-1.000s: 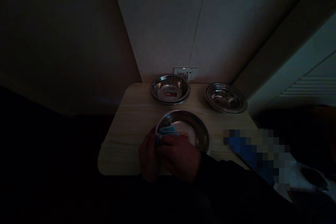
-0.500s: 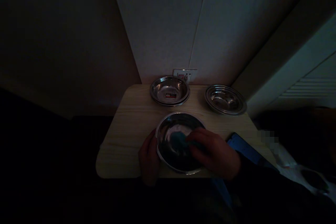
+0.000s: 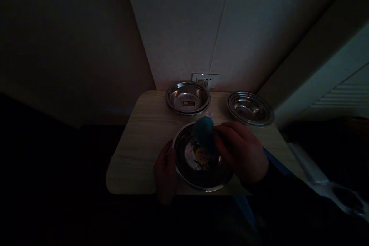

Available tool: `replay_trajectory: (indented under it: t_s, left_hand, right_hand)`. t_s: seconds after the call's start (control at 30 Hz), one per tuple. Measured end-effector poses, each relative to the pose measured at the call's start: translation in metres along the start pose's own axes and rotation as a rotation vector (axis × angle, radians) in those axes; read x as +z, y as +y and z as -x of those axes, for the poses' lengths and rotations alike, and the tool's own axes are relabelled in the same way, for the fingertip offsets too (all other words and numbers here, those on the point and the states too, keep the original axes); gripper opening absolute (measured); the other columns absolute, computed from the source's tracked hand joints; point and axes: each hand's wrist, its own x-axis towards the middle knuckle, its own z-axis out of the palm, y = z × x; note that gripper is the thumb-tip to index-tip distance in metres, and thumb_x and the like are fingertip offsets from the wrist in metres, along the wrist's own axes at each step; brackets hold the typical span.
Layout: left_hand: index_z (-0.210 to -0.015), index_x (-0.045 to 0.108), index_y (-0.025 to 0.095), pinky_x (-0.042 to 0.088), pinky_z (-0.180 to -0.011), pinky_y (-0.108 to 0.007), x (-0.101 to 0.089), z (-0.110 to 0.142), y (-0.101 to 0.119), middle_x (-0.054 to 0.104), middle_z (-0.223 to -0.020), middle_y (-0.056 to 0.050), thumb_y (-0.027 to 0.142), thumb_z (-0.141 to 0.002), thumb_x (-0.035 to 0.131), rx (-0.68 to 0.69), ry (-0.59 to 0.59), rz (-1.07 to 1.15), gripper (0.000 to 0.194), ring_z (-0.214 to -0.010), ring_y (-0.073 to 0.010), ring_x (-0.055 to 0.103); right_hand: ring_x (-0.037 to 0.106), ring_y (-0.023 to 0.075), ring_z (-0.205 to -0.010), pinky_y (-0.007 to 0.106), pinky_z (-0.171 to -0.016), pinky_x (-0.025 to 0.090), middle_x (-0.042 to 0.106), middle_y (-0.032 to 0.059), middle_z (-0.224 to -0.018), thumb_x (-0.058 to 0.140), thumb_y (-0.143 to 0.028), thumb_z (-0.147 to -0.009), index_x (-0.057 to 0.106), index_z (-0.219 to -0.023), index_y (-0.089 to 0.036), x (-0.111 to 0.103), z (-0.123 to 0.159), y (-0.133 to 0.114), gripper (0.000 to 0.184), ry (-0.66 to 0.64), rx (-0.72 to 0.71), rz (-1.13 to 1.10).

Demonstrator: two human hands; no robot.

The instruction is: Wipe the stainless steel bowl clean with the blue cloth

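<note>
My left hand (image 3: 166, 175) holds the left edge of the bowl (image 3: 188, 173), with the grip narrow and the fingers curled by the outside. My right hand (image 3: 245, 153) is pinched shut on the cloth (image 3: 204, 130), bunched up small. The cloth is over the far part of the bowl, and I cannot tell if it touches the metal. The bowl sits on the near part of the table (image 3: 135, 153), and a round sticker (image 3: 202, 155) shows at its bottom.

I think the left hand should be firm but not push down hard, because a hard push on one edge could tip the bowl. The cloth looks soft, so a snug pinch should be enough, with a good bit of it out past my fingers so that it meets the metal first. Light, round rubs that go with the curve look best to me. A rough rub could catch the side of the sticker or make the bowl slide.

The left stack (image 3: 187, 96) and the right stack (image 3: 250, 112) are at the back, so small moves would be safer than a big swing of my arm. It is dark, so slow is good.
</note>
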Motion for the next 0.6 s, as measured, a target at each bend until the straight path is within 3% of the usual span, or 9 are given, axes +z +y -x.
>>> replay_trajectory:
  t_s: [0.13, 0.23, 0.33, 0.47, 0.6]
  left_hand:
    - [-0.11, 0.06, 0.017, 0.046, -0.087, -0.03, 0.0, 0.0, 0.0, 0.064, -0.112, -0.008, 0.039, -0.08, 0.05, 0.003, -0.003, -0.01, 0.038, -0.102, -0.0198, 0.058]
    - [-0.109, 0.06, 0.017, 0.046, -0.087, -0.03, 0.001, 0.0, 0.0, 0.064, -0.111, -0.008, 0.039, -0.08, 0.05, 0.009, 0.006, -0.014, 0.039, -0.102, -0.0199, 0.058]
    - [-0.109, 0.061, 0.017, 0.046, -0.087, -0.03, 0.001, 0.0, 0.001, 0.064, -0.112, -0.007, 0.039, -0.081, 0.048, 0.02, -0.012, -0.022, 0.037, -0.102, -0.0194, 0.058]
    - [-0.107, 0.062, 0.017, 0.044, -0.089, -0.03, 0.0, -0.001, 0.001, 0.064, -0.111, -0.007, 0.036, -0.081, 0.048, 0.036, -0.021, -0.044, 0.035, -0.103, -0.0187, 0.058]
    - [-0.106, 0.063, 0.019, 0.043, -0.091, -0.031, 0.0, -0.002, 0.0, 0.065, -0.111, -0.006, 0.034, -0.081, 0.048, 0.05, -0.011, -0.069, 0.033, -0.103, -0.0189, 0.058]
  right_hand:
    - [0.057, 0.0188, -0.081, 0.031, -0.071, 0.048, 0.061, 0.0091, -0.089, 0.05, -0.021, -0.084, 0.061, -0.097, -0.015, -0.009, -0.003, 0.009, 0.018, 0.068, 0.017, 0.104]
    - [0.056, 0.0207, -0.083, 0.033, -0.071, 0.045, 0.062, 0.0093, -0.091, 0.053, -0.022, -0.083, 0.062, -0.098, -0.017, -0.012, -0.002, 0.007, 0.018, 0.079, -0.131, 0.256]
    - [0.055, 0.0204, -0.08, 0.033, -0.07, 0.043, 0.063, 0.0088, -0.09, 0.053, -0.024, -0.083, 0.063, -0.097, -0.017, 0.004, 0.001, -0.004, 0.018, -0.188, -0.205, 0.267]
    - [0.056, 0.0196, -0.085, 0.029, -0.071, 0.043, 0.063, 0.0082, -0.09, 0.049, -0.021, -0.085, 0.063, -0.092, -0.016, 0.045, 0.001, -0.015, 0.016, -0.598, -0.054, 0.157]
    - [0.052, 0.0194, -0.091, 0.03, -0.078, 0.041, 0.061, 0.0094, -0.094, 0.044, -0.017, -0.087, 0.063, -0.085, -0.014, 0.069, -0.005, -0.015, 0.019, -0.733, -0.058, 0.061]
